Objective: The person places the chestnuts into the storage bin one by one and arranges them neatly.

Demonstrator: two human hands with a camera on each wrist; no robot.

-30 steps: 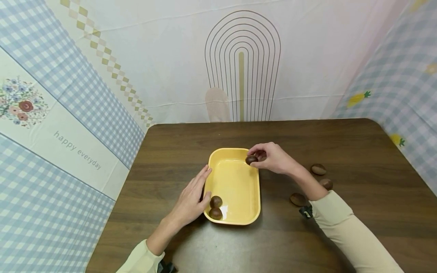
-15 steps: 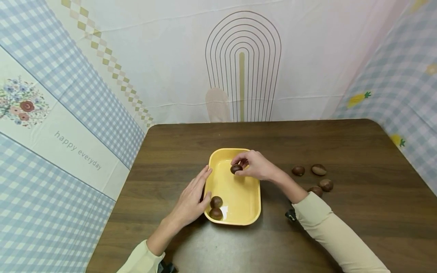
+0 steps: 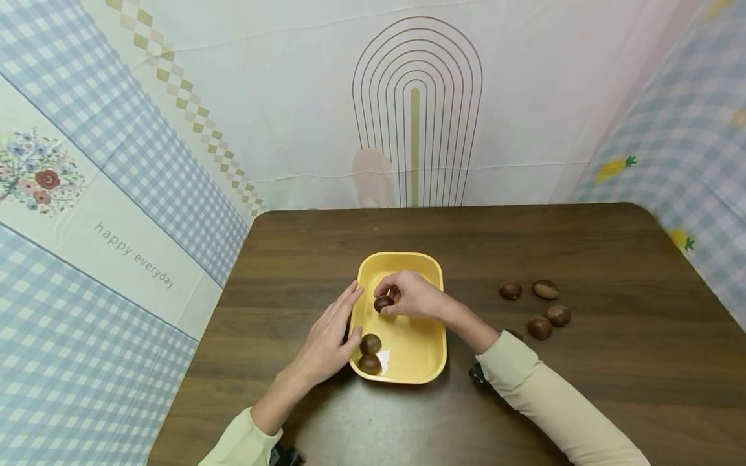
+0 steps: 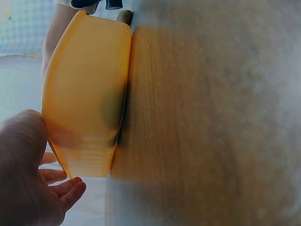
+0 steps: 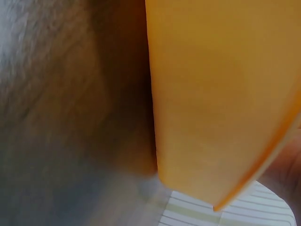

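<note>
My right hand (image 3: 410,294) pinches a chestnut (image 3: 382,303) between thumb and fingers, over the inside of a yellow tray (image 3: 408,374) near its left side. Two more chestnuts (image 3: 370,343) sit together in the tray's near left corner. Along the left rim rests my left hand (image 3: 323,340), fingers straight and thumb reaching over the edge. From the left wrist, the same hand (image 4: 28,165) shows at the tray's rim, beside the outer wall (image 4: 89,80). The right wrist view is mostly the tray's outer wall (image 5: 216,94); the pinched chestnut is hidden there.
Several chestnuts (image 3: 539,328) lie on the brown wooden table (image 3: 618,259) to the right of the tray. One of them (image 3: 515,334) is partly covered by my right forearm. A patterned cloth (image 3: 280,116) hangs behind the table.
My right hand has carried the chestnut from the tray's far right rim leftward and nearer, to the tray's left side. The left hand has stayed in place.
</note>
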